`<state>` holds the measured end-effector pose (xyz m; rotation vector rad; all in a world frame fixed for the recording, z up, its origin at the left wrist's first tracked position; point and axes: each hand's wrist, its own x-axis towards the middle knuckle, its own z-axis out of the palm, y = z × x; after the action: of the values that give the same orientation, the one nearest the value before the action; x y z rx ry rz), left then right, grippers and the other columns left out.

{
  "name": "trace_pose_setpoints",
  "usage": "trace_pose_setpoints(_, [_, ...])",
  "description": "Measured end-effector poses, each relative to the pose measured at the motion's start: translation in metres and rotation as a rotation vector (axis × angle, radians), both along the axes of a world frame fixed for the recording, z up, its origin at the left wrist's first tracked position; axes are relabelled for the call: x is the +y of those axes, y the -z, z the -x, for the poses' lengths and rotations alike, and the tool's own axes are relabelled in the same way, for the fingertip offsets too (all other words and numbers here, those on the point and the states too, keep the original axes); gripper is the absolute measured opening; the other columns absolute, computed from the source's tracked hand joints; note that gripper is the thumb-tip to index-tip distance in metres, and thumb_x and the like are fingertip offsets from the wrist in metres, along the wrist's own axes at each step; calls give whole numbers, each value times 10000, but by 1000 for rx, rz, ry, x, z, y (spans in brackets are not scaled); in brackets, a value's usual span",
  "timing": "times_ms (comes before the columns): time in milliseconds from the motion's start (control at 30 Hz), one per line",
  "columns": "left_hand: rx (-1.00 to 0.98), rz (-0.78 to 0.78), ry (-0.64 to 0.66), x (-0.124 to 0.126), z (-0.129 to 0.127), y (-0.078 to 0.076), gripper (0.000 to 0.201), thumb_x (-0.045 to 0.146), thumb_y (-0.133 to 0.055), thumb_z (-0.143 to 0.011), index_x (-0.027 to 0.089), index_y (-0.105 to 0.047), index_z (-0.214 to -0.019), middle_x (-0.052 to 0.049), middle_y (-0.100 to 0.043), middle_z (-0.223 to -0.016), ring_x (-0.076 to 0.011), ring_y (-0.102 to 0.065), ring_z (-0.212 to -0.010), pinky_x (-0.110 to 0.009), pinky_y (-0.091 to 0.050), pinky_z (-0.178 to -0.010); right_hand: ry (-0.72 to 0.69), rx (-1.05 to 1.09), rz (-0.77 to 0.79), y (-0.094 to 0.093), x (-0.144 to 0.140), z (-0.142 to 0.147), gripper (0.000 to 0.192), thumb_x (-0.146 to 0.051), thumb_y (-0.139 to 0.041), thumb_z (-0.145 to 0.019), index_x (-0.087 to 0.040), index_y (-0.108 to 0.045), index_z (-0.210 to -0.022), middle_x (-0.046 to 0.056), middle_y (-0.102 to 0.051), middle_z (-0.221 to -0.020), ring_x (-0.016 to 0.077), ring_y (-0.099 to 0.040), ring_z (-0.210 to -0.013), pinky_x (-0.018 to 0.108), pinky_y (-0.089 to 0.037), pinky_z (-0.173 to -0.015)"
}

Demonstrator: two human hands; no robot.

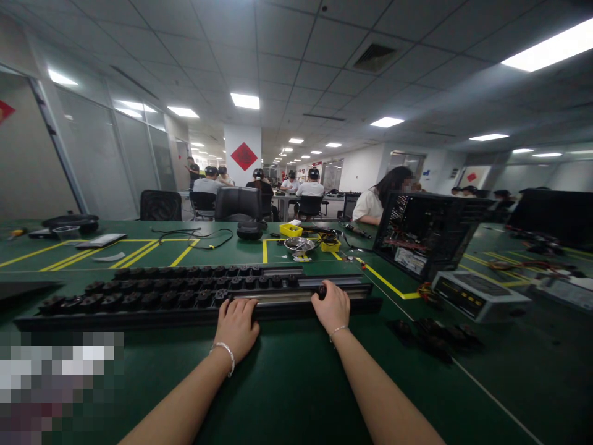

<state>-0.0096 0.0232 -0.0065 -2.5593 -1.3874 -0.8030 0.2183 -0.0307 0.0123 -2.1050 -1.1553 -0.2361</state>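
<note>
A long black tray point(139, 320) with grooved rails lies across the green table in front of me. Rows of several small black round parts point(152, 290) fill its left and middle rails; the right rail ends point(333, 281) are bare. My left hand point(237, 324) rests on the tray's front edge, fingers curled down against it beside the last parts in the near row. My right hand point(331, 306) is closed around one small black round part point(321, 290) at the front rail.
An open black computer case point(426, 232) and a grey power supply unit point(477, 295) stand to the right, with loose black parts point(435, 337) nearby. Behind the tray are a metal bowl point(299, 245), yellow bins point(291, 230) and cables. Several people sit at tables farther back.
</note>
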Motion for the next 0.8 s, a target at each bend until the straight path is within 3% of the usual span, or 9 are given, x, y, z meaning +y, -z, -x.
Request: trace_pose_setpoints(800, [1,-1,2,0,1,0,419,214,-473,-723,228,-536,-1137,-49,-606,-1087,-213,-475,-1092,-421,-154,-1061,18,2,-3,1,-3,-8,423,-293,-460,-752,-184,-523,-1156,77,-606,-1112,211,-477,-1105,362,-214,-1003])
